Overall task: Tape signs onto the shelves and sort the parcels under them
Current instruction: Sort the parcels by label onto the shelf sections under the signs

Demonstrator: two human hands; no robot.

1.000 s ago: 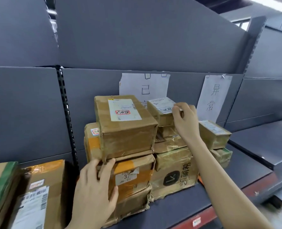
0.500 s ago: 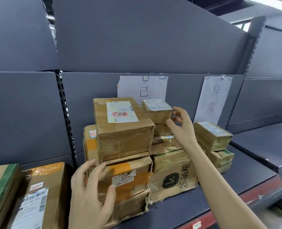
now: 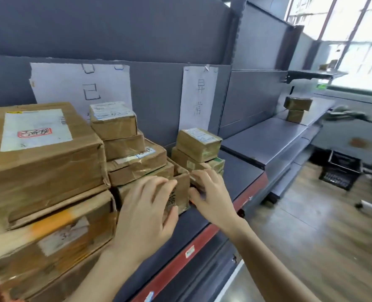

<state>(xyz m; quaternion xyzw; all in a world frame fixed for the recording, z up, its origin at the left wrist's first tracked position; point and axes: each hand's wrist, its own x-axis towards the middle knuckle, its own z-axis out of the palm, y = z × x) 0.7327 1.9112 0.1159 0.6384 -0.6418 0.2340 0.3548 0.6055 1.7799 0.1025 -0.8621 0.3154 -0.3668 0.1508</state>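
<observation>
Two white paper signs hang taped on the grey back panel, a wide left sign (image 3: pixel 80 83) and a narrow right sign (image 3: pixel 198 94). Under the left sign stand stacked brown parcels: a large box (image 3: pixel 39 149) and a small top parcel (image 3: pixel 113 118) on a tiered pile. At the bottom of that pile sits a printed box (image 3: pixel 180 192). My left hand (image 3: pixel 146 214) presses flat against its front face. My right hand (image 3: pixel 211 197) touches its right edge, thumb at the corner. Under the right sign is a short stack of small parcels (image 3: pixel 198 144), just behind my right hand.
The grey shelf (image 3: pixel 237 166) has a red front strip and runs on to the right as lower grey decks. Two more small parcels (image 3: pixel 297 109) sit far right. A black crate (image 3: pixel 339 171) stands on the wooden floor beneath the windows.
The view has swung right. My left hand left the orange-taped box for the printed box's front. My right hand dropped from the small top parcel to the printed box's right edge.
</observation>
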